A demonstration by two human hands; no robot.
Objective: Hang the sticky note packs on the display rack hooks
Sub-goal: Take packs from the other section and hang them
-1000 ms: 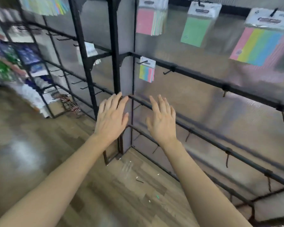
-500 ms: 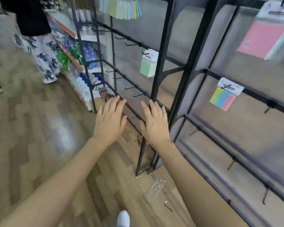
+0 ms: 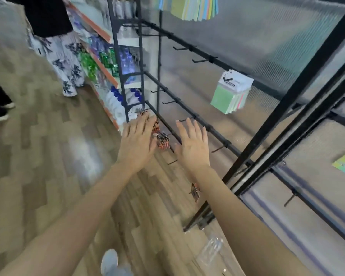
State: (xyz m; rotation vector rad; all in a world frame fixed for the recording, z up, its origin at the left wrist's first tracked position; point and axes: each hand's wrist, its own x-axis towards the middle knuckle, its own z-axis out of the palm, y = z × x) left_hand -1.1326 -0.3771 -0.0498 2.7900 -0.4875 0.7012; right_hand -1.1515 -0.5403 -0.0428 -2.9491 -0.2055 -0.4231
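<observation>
Both hands, left hand [image 3: 136, 143] and right hand [image 3: 193, 145], are spread and empty; the hanging green pack [image 3: 230, 94] lies up-right, nearer the right.

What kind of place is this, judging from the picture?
Most likely a shop aisle: a black display rack with hooks, a sticky note pack hanging on one hook, and shelves of bottled goods beyond it.

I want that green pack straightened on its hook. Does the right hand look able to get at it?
Probably yes. The right hand is open and empty; the green pack hangs at the front of the rack, above and right of the hand, with only bare hooks between.
</observation>
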